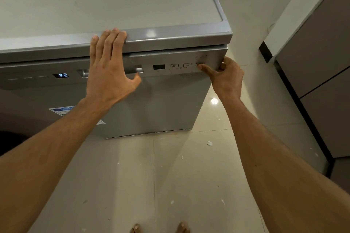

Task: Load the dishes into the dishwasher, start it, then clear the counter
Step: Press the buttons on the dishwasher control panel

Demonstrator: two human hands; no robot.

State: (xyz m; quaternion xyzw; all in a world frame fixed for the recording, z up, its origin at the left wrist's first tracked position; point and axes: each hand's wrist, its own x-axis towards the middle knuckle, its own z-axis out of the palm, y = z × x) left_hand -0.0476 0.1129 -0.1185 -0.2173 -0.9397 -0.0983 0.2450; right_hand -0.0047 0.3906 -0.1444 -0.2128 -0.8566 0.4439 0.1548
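Hands both on dishwasher (161, 104), which I see standing on tiled floor (170, 176) with door closed and display (63, 75) reading P2. Left hand (108, 73) lies flat, fingers straight and slightly spread over the handle (84, 73), fingertips reaching onto the top edge, thumb out to the side. Right hand (227, 79) pinches the panel's right corner, thumb pressed on the last button (199, 64), other fingers curled round the side.
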